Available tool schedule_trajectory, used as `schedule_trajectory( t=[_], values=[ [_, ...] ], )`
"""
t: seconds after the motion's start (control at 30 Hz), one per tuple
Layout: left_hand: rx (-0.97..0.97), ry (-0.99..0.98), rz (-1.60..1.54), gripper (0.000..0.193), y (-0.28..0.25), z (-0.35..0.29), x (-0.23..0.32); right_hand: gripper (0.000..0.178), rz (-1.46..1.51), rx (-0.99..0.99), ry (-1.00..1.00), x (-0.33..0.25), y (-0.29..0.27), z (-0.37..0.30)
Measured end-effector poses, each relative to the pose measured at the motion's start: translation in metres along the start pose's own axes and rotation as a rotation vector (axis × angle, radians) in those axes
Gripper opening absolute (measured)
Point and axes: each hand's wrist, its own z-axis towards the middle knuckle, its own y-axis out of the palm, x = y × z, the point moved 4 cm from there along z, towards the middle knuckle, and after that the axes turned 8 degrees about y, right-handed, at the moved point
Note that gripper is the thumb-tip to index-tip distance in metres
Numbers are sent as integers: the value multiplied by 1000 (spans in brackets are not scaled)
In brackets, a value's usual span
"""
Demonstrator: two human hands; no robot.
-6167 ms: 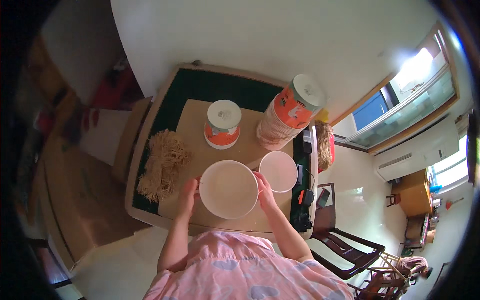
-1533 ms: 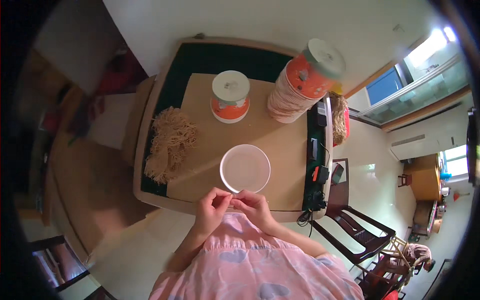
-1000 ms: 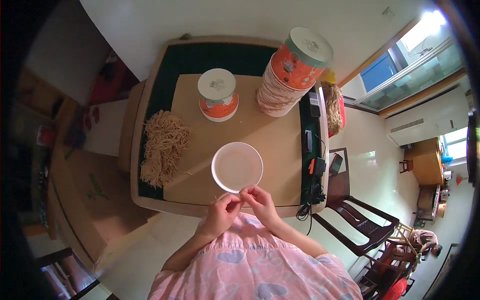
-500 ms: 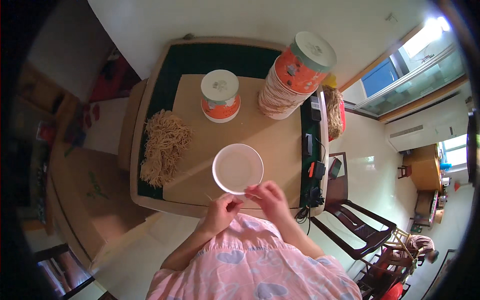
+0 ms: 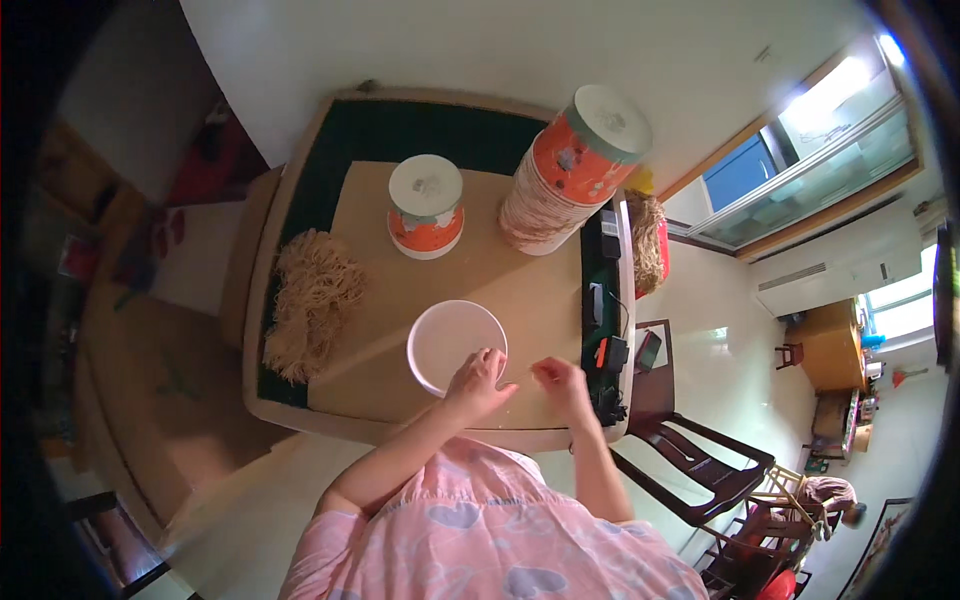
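A white round tub (image 5: pixel 452 335) stands mouth up near the front of the table. My left hand (image 5: pixel 480 384) is over its near right rim, fingers curled together and thumb sticking out to the right. Just right of the tub, above the brown board, my right hand (image 5: pixel 562 388) has its thumb and fingers pinched. Anything held in either hand is too thin or hidden to make out. A heap of loose tan strands (image 5: pixel 312 305) lies on the table's left side.
Behind the tub stands an upturned orange-and-green tub (image 5: pixel 426 200). A tall tub stack (image 5: pixel 570 170) rises at the back right. Chargers and cables (image 5: pixel 612 352) line the right table edge. A dark wooden chair (image 5: pixel 700 465) stands to the right; a person (image 5: pixel 828 495) sits farther off.
My hands have moved apart. The left has gone up and right from in front of the tub onto its rim, and the right has shifted farther right.
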Motion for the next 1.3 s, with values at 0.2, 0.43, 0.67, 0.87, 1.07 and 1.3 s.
schedule_trajectory(
  t=[0.2,0.43,0.67,0.87,1.07,1.3],
  values=[
    [29,-83,64,17,10,-8,-32,12,9,-66,7,-11,39,-2],
    [110,-151,-189,18,-56,-9,-29,15,184,-237,-38,-24,83,17],
    [142,-123,-202,22,-66,-15,-30,18,204,-307,-23,-57,84,12],
    [106,-74,-182,23,-56,-15,-30,18,169,-316,-27,-46,89,15],
    [9,-89,-225,20,-28,-21,-48,17,185,-413,31,-24,86,15],
    [-112,-24,175,10,-3,-17,-42,17,191,-460,78,6,87,20]
  ],
)
